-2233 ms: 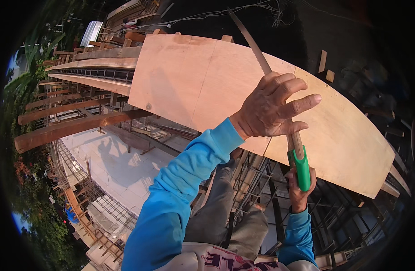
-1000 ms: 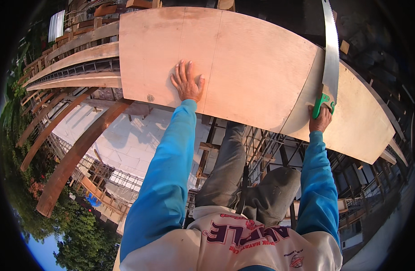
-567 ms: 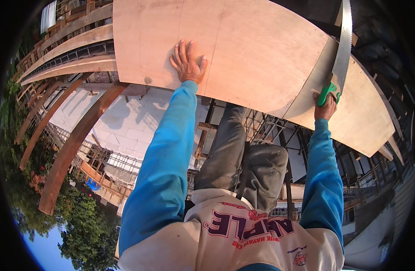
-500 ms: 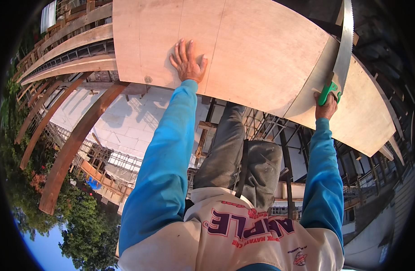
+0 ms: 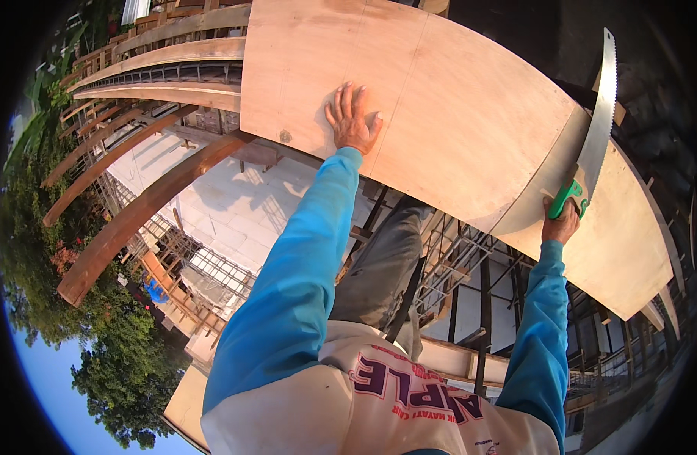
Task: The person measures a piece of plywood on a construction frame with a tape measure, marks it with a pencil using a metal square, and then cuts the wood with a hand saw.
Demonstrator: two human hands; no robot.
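Note:
My left hand (image 5: 353, 121) lies flat on a large plywood sheet (image 5: 462, 114), fingers spread, close to a faint line drawn across the wood. At the right, my right hand (image 5: 562, 222) is wrapped round the green handle of a handsaw (image 5: 600, 125). The saw's long toothed blade points up and away, over a second, paler plywood piece (image 5: 621, 243). A seam separates the two pieces of plywood. The saw's handle hides part of my right fingers.
Long timber beams (image 5: 147, 216) run out at the left, high above a white block surface (image 5: 219, 197). Rebar cages (image 5: 447, 250) and dark posts show below the plywood's near edge. Trees (image 5: 125, 379) stand at the lower left. One of my legs (image 5: 382, 265) reaches under the sheet's edge.
The view has shifted, so the plywood and both arms sit further right and lower. My left hand stays flat on the sheet; my right still grips the saw. One leg is now mostly hidden.

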